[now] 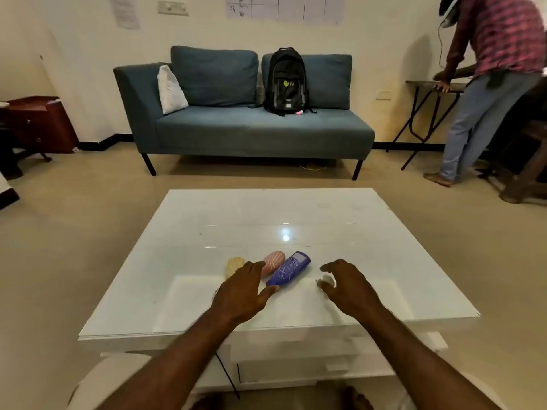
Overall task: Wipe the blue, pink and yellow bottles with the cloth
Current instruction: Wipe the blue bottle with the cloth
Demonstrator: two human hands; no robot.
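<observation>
**Both hands extended, open, nothing gripped**

I see two bare forearms reaching forward from the bottom of the view, roughly parallel. The left hand (244,291) is palm down, fingers together and straight, thumb spread to the right. The right hand (344,284) is palm down, wrist slightly raised, fingers loosely curled and spread in a claw shape. I cannot tell whether either hand touches anything beneath it.

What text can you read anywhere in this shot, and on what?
Nothing reads for certain.
Blue bottle: white print, too blurred.
Backpack: green logo with pale letters, unreadable.
Wall chart: handwritten marks in a grid, too small.
Wall notice: blurred.
Pink bottle and yellow bottle: only stripes.
</observation>
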